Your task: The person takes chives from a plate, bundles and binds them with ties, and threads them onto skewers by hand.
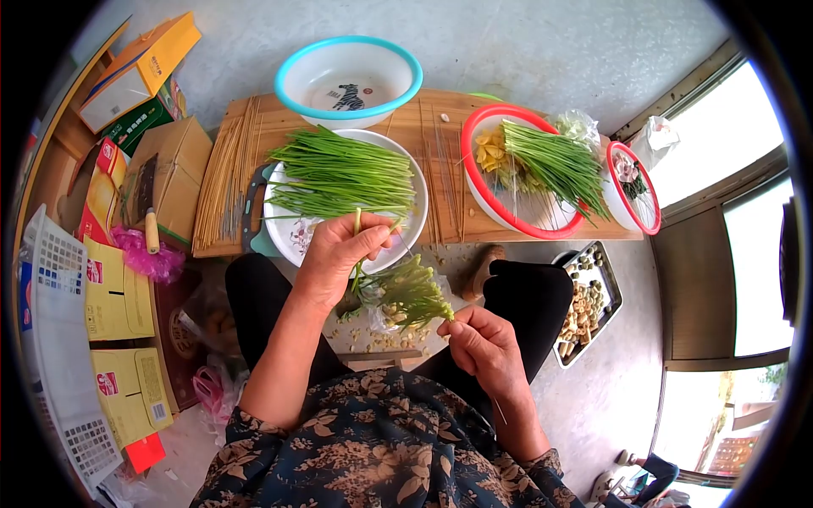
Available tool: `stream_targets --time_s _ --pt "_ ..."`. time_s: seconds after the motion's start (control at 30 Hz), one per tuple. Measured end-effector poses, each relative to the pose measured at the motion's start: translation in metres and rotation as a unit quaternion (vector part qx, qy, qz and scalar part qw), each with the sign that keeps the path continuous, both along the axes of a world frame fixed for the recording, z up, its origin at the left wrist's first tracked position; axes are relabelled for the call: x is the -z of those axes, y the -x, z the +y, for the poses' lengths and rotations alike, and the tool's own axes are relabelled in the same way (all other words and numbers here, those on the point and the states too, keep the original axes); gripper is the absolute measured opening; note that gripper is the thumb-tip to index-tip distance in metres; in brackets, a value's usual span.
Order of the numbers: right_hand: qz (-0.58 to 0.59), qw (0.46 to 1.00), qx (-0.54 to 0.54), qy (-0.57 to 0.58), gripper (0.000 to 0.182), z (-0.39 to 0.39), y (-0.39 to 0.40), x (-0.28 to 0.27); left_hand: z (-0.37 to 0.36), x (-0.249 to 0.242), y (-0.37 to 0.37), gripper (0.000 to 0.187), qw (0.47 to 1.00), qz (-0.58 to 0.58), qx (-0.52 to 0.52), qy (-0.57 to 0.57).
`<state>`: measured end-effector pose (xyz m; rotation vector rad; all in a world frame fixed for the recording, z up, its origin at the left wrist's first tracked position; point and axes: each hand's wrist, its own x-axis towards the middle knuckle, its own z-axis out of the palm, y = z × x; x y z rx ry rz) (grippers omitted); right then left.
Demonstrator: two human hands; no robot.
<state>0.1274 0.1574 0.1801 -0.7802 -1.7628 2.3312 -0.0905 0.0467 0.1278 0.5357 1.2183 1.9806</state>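
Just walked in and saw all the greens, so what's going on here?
A seated person is working with thin green chive stems. The left hand pinches a stem above the white plate piled with stems, while the right hand holds a thin skewer against a small green bundle. Loose bamboo skewers lie on the low wooden table, and a red-rimmed bowl holds more greens.

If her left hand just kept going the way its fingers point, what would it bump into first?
Most likely the white plate heaped with green stalks. The left hand, pinching one green stem, points up and away toward that plate on the wooden board. Depth is hard to judge from one view.
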Motion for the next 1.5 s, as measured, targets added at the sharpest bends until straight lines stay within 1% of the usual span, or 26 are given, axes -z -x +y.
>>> stream_targets --time_s 0.37,0.5,0.83,0.9,1.0,1.03,1.1,1.13,1.2,1.23,1.3,1.37,1.43,1.47,1.5 --pt "0.020 1.000 -0.007 0.019 0.021 0.002 -0.004 0.001 -0.005 -0.009 0.002 0.017 0.999 -0.005 0.032 0.006" --pt "0.028 0.998 -0.019 0.049 0.018 0.004 -0.007 0.002 -0.006 -0.010 0.004 0.016 0.999 -0.002 0.050 0.004" --pt "0.023 0.998 -0.021 0.062 0.019 0.005 -0.009 0.003 -0.008 -0.016 0.002 0.015 0.998 0.008 0.056 0.024" --pt "0.021 0.997 -0.020 0.066 0.019 0.005 -0.007 0.003 -0.008 -0.019 0.000 0.013 0.993 0.039 0.099 0.051" --pt "0.021 0.997 -0.021 0.068 0.019 0.005 -0.004 0.003 -0.004 -0.017 -0.010 0.012 0.991 0.024 0.117 0.054" --pt "0.023 0.997 -0.021 0.065 0.019 0.005 -0.003 0.003 -0.003 -0.014 -0.009 0.012 0.991 0.024 0.118 0.054" --pt "0.024 0.998 -0.011 0.058 0.019 0.006 -0.002 0.006 -0.001 -0.011 -0.009 0.020 0.985 0.129 0.100 0.053" --pt "0.026 0.998 -0.003 0.052 0.019 0.007 -0.001 0.008 0.000 -0.013 -0.011 0.020 0.985 0.128 0.099 0.053" --pt "0.032 0.998 0.003 0.053 0.019 0.009 -0.001 0.010 0.002 -0.024 -0.016 0.025 0.992 0.110 0.061 0.028" --pt "0.036 0.998 0.011 0.053 0.019 0.009 -0.001 0.010 0.001 -0.022 -0.013 0.025 0.992 0.110 0.061 0.028" --pt "0.034 0.998 0.012 0.053 0.019 0.009 -0.003 0.010 -0.002 -0.015 -0.006 0.038 0.991 0.108 0.051 0.063" --pt "0.032 0.998 0.010 0.054 0.019 0.009 -0.003 0.010 0.000 -0.013 -0.008 0.036 0.991 0.115 0.044 0.056" --pt "0.031 0.998 0.013 0.057 0.019 0.008 -0.004 0.009 0.003 -0.007 -0.011 0.030 0.996 0.083 0.035 0.028" --pt "0.032 0.998 0.012 0.058 0.019 0.008 -0.004 0.009 0.003 -0.005 -0.011 0.030 0.996 0.083 0.034 0.029" --pt "0.032 0.998 0.010 0.056 0.019 0.008 -0.004 0.008 0.004 -0.003 -0.011 0.025 0.998 0.051 0.021 0.016"
